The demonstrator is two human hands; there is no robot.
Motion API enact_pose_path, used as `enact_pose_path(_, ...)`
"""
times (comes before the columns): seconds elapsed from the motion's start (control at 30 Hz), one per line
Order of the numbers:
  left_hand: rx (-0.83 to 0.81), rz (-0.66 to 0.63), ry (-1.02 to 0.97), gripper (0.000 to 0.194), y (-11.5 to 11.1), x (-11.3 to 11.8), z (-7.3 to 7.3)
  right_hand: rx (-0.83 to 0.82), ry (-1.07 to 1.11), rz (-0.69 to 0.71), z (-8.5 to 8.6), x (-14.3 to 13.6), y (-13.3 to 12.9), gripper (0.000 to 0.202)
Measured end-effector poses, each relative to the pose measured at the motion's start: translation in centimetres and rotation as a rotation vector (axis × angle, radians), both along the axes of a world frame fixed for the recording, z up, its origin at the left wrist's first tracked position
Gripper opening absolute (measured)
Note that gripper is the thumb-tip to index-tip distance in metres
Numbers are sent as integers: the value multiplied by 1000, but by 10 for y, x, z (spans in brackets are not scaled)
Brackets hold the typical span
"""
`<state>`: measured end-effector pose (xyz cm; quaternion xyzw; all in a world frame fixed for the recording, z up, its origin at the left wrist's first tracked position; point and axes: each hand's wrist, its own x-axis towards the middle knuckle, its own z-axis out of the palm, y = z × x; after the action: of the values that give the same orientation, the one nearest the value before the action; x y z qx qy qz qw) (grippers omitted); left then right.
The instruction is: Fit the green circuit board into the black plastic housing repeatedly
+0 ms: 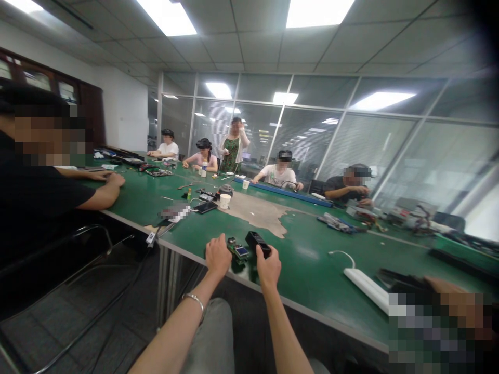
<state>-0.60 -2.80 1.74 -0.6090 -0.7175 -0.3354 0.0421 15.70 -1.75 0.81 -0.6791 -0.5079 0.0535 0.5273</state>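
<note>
Holding black device [258,243] w/ right hand [268,267], left hand [218,255] beside circuit board [238,251].

The left hand [218,255] covers the near end of the small green board [238,251], and its markings are too small to read. The right hand [268,267] hides the black device's [257,243] lower half. At the table's [312,270] right corner, a blurred patch swallows the power strip's [364,283] end.

A green circuit board [238,250] and black device [257,243] lie on the green table [312,259].
</note>
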Motion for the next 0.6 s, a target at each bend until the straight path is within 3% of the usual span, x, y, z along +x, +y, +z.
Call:
enact_pose_path(0.13, 6, -14, -8, 35, 0, -1, 1, -11, -176, -20, -15, 1, -1, 75)
enact_pose_path(0.27, 21, -5, -8, 33, 1, -1, -1, 52, -306, -25, -19, -3, -4, 85)
enact_pose_path(0.6, 0, -27, 26, 29, 1, -2, -2, -35, -293, 18, -18, 2, -7, 55)
